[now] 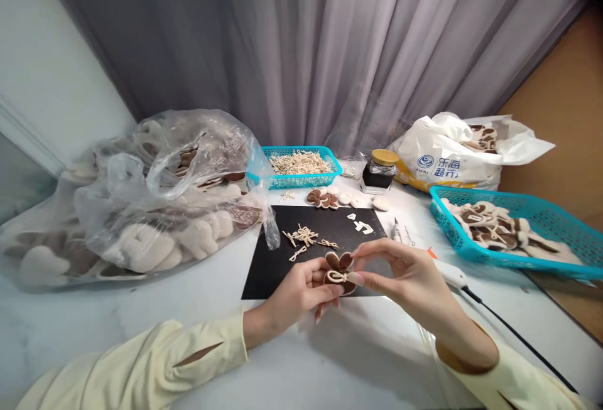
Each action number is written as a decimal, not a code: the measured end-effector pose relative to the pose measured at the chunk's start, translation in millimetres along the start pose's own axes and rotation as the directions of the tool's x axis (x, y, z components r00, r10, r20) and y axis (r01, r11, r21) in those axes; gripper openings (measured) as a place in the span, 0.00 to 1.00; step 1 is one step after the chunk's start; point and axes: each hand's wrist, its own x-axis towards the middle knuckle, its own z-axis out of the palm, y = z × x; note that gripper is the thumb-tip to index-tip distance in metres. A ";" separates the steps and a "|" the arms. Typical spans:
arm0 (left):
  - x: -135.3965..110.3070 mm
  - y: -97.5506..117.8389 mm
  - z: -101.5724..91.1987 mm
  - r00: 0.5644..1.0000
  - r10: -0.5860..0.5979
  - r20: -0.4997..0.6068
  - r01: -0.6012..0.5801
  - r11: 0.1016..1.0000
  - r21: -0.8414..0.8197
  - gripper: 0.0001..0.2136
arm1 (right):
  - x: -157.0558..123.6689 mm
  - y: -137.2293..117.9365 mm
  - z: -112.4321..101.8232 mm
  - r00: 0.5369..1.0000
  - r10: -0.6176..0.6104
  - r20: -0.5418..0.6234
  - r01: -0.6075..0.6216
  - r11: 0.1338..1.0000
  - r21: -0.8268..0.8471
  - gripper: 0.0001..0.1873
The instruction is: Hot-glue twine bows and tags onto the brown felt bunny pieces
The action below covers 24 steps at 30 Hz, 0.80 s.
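Note:
My left hand (300,287) is closed around the lower edge of a brown felt piece with a pale border and two rounded ear-like lobes (346,262). Against its front lies a small cream cord bow (335,277). From the other side, my right hand (407,275) pinches the bow's right end between thumb and fingertips. Both hands are over the front edge of a black mat (266,269). On that mat are several loose cord bows (302,234) and a few small white tags (362,226).
A clear bag of felt pieces (146,247) fills the left side. Behind the mat stand a blue basket of cord bows (301,179) and a yellow-lidded jar (379,171). At right are a blue basket of felt pieces (471,258), a white bag (443,152) and a corded white tool (451,273).

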 end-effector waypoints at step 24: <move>-1.8 -1.5 -1.7 0.998 -0.001 0.058 -0.004 0.997 0.083 0.15 | -3.6 6.4 5.9 0.992 -0.122 -0.041 0.108 0.961 -0.255 0.07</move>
